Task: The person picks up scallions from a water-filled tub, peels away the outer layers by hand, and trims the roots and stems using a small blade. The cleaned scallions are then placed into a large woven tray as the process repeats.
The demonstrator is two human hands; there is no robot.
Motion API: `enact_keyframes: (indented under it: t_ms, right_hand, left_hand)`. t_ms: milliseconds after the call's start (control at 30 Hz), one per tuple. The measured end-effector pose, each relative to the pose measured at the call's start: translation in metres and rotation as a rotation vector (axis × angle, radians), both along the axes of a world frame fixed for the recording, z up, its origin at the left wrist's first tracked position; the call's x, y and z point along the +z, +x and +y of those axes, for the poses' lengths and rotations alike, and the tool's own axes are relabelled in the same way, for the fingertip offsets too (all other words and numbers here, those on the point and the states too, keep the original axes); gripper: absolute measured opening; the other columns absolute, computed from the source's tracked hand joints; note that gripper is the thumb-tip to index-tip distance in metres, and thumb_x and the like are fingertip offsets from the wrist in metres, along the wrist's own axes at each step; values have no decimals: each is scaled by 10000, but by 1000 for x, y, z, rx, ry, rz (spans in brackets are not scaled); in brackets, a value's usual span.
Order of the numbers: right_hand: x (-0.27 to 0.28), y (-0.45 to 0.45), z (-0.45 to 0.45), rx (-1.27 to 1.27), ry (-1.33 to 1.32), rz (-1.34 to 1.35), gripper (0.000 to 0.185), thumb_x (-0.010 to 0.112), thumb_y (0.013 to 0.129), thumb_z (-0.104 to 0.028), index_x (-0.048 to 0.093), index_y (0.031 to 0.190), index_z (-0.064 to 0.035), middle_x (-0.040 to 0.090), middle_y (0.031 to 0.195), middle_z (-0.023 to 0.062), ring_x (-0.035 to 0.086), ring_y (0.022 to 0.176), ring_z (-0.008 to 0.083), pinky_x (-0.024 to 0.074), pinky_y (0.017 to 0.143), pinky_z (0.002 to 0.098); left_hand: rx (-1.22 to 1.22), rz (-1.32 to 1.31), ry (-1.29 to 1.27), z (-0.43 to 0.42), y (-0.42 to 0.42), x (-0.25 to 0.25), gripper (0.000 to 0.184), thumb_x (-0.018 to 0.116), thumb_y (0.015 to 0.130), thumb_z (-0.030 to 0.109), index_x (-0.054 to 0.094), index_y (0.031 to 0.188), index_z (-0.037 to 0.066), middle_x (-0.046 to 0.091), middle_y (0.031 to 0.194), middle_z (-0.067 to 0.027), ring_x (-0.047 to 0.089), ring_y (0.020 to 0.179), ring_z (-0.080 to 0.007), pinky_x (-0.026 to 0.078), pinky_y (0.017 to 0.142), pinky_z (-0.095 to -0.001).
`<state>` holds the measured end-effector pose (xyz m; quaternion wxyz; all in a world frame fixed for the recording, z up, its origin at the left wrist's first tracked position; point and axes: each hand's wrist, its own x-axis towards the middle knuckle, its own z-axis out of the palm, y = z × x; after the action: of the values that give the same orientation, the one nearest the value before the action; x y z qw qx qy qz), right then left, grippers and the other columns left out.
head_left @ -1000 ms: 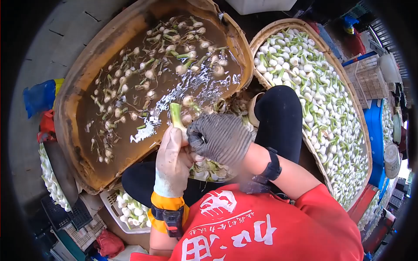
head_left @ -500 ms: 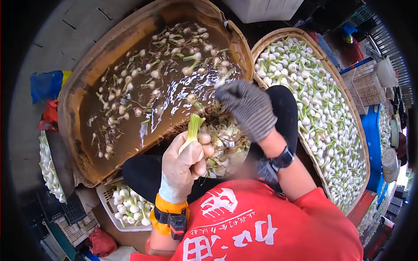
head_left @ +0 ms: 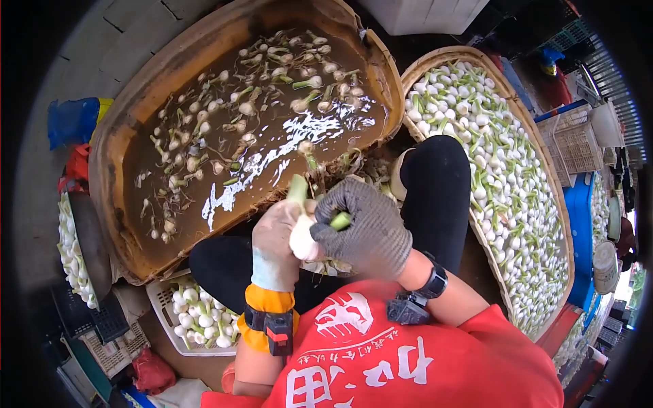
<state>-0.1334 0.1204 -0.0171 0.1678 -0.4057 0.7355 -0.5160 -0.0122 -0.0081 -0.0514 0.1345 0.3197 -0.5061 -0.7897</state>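
Note:
My left hand (head_left: 274, 234), in a pale glove, is closed around a white garlic bulb (head_left: 304, 239) whose green stem points up. Against the bulb's right side is my right hand (head_left: 364, 221), in a grey striped glove, its fingers curled round a short green piece of stem (head_left: 341, 221). Just beyond both hands lies a heap of peelings and roots (head_left: 347, 166), partly hidden by my right hand. A tub of brown water (head_left: 112, 197) with many rooted garlic bulbs in it stands ahead and to the left.
A large basket rim (head_left: 503, 282) surrounds many clean white bulbs at the right. A white crate (head_left: 163, 309) of bulbs sits at the lower left. My knees (head_left: 445, 183) are between the containers. A white box (head_left: 425, 17) stands at the top.
My right hand has come back from the water's edge to the bulb in my left hand and now has a green stem piece in its fingers. The bulb's white side now shows.

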Motion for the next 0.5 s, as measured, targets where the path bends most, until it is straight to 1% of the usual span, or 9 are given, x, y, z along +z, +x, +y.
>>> enact_keyframes:
  t_ms: [33,100,167,233,300,333,367,433,500]
  right_hand:
    - [-1,1,4,23,-42,1,235,806,704,-135,594,792,-87,619,788,75,613,703,231,495,642,346]
    - [-8,-1,9,13,-143,-25,297,800,671,-42,548,821,-90,613,801,65,597,705,236,484,648,340]
    - [-11,-21,17,-147,-393,73,251,783,695,-13,588,838,-81,611,835,48,602,733,202,499,660,326]
    - [-4,-47,23,-609,-357,236,279,783,680,52,589,833,-78,594,877,24,575,740,154,484,677,284]
    - [-2,-75,27,-877,-352,211,271,796,695,18,612,878,-60,583,907,20,561,754,141,467,700,257]
    - [-2,-79,26,-883,-352,210,271,796,695,18,612,878,-60,583,907,20,561,754,141,467,700,257]
    - [-2,-81,26,-791,-268,68,279,811,691,-9,628,896,-59,588,907,23,559,754,143,468,704,263]
    - [-19,-82,25,-525,-79,55,314,849,676,-116,670,928,-64,611,901,39,555,737,150,481,691,286]
    - [-24,-76,13,-179,73,77,325,842,688,-300,690,897,-104,653,875,49,626,787,203,504,702,318]
  left_hand:
    - [87,44,228,-7,1,-3,271,438,1016,183,600,1071,-27,663,877,-84,648,675,-156,524,563,-269]
    - [201,121,102,-18,4,-6,247,438,1015,180,587,1082,-5,519,689,18,463,511,-83,366,442,-209]
    - [189,376,450,-32,9,5,252,402,1025,173,587,1063,6,460,660,37,383,494,-54,289,422,-194]
    - [149,377,380,-38,19,4,234,470,999,167,592,1121,9,539,735,12,450,511,-73,362,433,-209]
    - [-356,-316,-603,-37,15,17,387,577,974,283,566,1217,-18,647,938,-53,631,744,-141,532,686,-262]
    - [-540,-124,-743,-41,12,3,434,670,918,261,578,1261,12,646,1144,-96,659,897,-198,544,805,-315]
    - [-679,-165,-860,-41,13,-3,390,663,919,218,593,1256,36,636,1151,-95,654,883,-178,536,803,-304]
    - [-709,-225,-797,-56,3,-12,336,629,946,266,642,1199,45,665,1076,-89,648,891,-159,521,816,-293]
    - [-460,-362,-725,-70,-22,1,278,631,931,286,716,1059,54,690,1055,-133,649,972,-248,515,873,-343]
